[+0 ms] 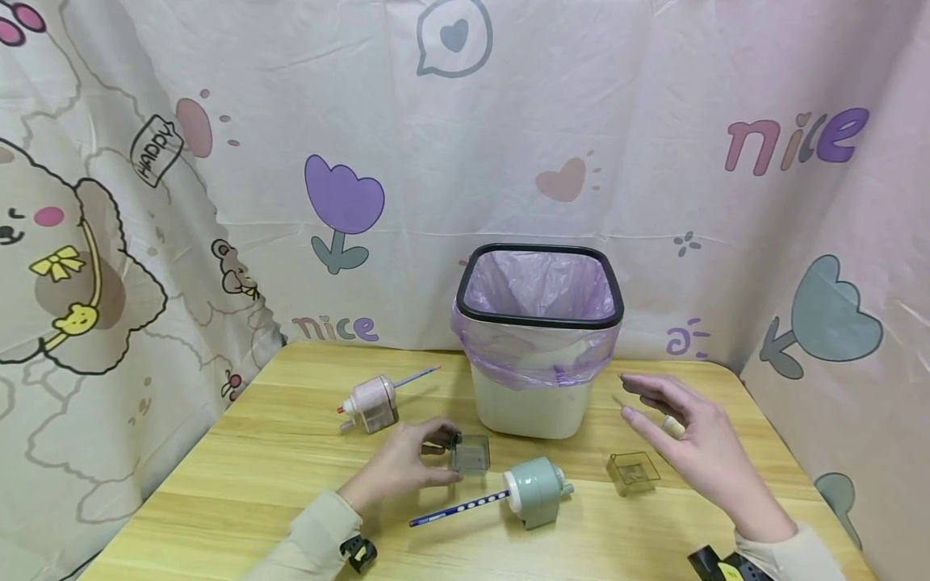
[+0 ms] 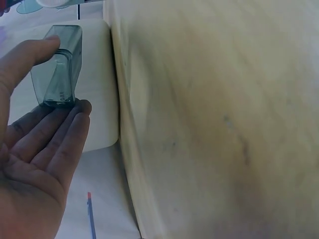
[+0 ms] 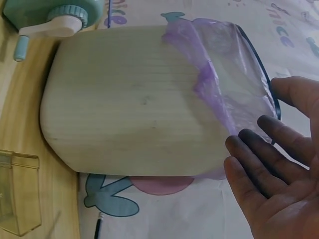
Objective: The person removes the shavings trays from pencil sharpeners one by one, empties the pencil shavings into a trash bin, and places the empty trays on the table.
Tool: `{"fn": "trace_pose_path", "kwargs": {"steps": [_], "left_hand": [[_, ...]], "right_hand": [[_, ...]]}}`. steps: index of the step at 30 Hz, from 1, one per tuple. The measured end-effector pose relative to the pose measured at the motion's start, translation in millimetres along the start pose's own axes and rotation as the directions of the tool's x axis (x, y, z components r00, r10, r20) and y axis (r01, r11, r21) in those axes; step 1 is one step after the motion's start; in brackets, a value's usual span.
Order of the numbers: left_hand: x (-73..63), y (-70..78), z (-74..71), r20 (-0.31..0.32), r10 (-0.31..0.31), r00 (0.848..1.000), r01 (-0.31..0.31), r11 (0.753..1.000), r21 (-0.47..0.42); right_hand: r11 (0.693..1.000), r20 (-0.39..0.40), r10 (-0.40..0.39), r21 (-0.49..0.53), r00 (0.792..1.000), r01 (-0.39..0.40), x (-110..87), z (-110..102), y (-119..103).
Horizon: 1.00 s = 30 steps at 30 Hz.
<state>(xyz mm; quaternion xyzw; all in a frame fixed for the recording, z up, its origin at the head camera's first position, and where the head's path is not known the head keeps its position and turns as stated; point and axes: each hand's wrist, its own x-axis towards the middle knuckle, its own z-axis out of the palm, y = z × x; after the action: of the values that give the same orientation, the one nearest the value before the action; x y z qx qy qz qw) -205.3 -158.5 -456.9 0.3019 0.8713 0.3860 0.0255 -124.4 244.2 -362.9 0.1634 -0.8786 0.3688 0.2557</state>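
My left hand [image 1: 410,456] pinches a clear grey-green shavings box [image 1: 471,454] between thumb and fingertips, low over the table. In the left wrist view, the thumb lies on one side of the box [image 2: 62,69], with fingertips against the opposite side. My right hand [image 1: 690,428] is raised with relaxed, parted fingers and holds nothing. Below and left of it, a clear yellowish-brown shavings box [image 1: 634,472] sits on the table. Between the hands lies a green crank pencil sharpener [image 1: 538,492] with a blue patterned pencil [image 1: 461,508] in it.
A white bin [image 1: 534,395] with a black rim and purple liner stands at the back. Back left sits a pink sharpener [image 1: 374,403] holding a pencil [image 1: 417,376]. A whitish object [image 1: 673,426] is mostly hidden behind my right hand. Printed cloth [image 1: 450,161] hangs behind the table.
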Motion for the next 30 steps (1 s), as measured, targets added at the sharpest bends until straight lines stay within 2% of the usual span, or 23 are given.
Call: {"fn": "trace_pose_path", "kwargs": {"steps": [6,14,18,30], "left_hand": [[-0.5,-2.0,3.7,0.024,-0.019,1.000,0.020,0.999,-0.026],[2.3,-4.4,7.6,0.052,0.017,0.999,-0.016,0.999,-0.030],[3.5,-4.1,7.9,0.072,0.014,0.997,-0.013,1.000,-0.025],[8.6,-1.7,11.7,0.138,0.034,0.990,-0.044,0.997,0.068]], "right_hand": [[1.000,0.018,0.003,0.011,1.000,-0.003,-2.8,7.0,3.7],[1.000,0.032,0.007,0.020,0.999,-0.008,-4.6,14.3,8.0],[1.000,0.041,0.010,0.020,0.999,-0.011,-5.0,16.3,9.0],[0.999,0.076,0.037,-0.026,0.996,-0.035,-4.0,19.0,7.7]]}}
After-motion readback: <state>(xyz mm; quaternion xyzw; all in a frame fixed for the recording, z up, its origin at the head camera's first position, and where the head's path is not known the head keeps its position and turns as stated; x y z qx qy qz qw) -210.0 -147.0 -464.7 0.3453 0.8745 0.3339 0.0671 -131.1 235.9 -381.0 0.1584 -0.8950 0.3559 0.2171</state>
